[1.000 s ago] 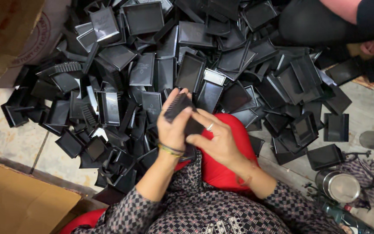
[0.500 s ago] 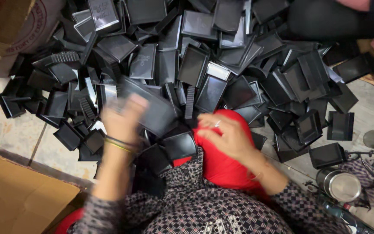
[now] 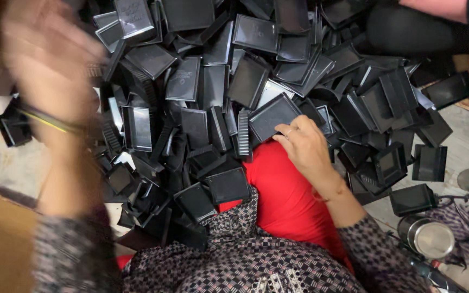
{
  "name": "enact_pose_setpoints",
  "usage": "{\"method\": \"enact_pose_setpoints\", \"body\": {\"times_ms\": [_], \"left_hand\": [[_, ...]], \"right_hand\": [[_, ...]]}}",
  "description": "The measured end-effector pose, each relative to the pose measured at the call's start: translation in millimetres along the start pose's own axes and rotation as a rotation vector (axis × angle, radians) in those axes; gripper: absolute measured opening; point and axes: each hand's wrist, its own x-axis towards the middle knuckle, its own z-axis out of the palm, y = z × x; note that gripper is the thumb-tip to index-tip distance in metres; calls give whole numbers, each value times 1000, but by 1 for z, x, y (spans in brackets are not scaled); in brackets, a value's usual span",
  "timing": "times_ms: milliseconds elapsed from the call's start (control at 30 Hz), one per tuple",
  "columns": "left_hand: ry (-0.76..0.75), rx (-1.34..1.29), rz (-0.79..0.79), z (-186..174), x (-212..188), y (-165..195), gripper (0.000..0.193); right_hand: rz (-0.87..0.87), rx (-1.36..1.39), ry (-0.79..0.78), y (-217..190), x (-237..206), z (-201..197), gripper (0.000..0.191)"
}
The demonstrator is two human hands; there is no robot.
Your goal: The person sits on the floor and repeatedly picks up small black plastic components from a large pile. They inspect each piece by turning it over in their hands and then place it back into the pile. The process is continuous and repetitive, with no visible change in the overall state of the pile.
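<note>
The fingers of the right hand (image 3: 302, 145) were bent and touched the near edge of a flat black tray (image 3: 273, 115). The thumb side was hidden, so I could not tell if the hand held the tray or just rested on it. A ring sat on one finger. The tray lay at the near edge of the big pile of black trays (image 3: 234, 81), just past the red cloth (image 3: 286, 201) on the person's lap.

The left hand (image 3: 47, 59) was up in the air at the far left. It was very blurry. I could not tell if its fingers were open or closed, or if it held anything. A thin yellow and dark bangle (image 3: 50, 120) went round its wrist.

The pile filled almost all of the middle and the far side. The trays were square or long, black, with raised rims, and they leaned on each other every way. Some had pale marks on their flat faces. There was little open room: a strip of pale floor (image 3: 6, 157) at the left, and more bare floor at the right.

A brown cardboard box (image 3: 1, 244) sat at the near left corner. A round shiny metal tin (image 3: 427, 237) stood at the near right, next to a purple checked cloth (image 3: 462, 228). Another person's arm (image 3: 435, 8) showed at the far right corner.
</note>
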Motion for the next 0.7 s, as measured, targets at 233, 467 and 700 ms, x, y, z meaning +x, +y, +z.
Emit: {"method": "enact_pose_setpoints", "body": {"times_ms": [233,467,700], "left_hand": [[-378,-367,46,113,-223,-46,115],[-122,-971,-304,105,-185,-22,111],[-205,-1850,-983,96,-188,-83,42]], "right_hand": [[139,452,-226,-52,-18,-35,12],[102,553,-301,-29,-4,-17,30],[-305,-390,-135,50,37,20,27]]}}
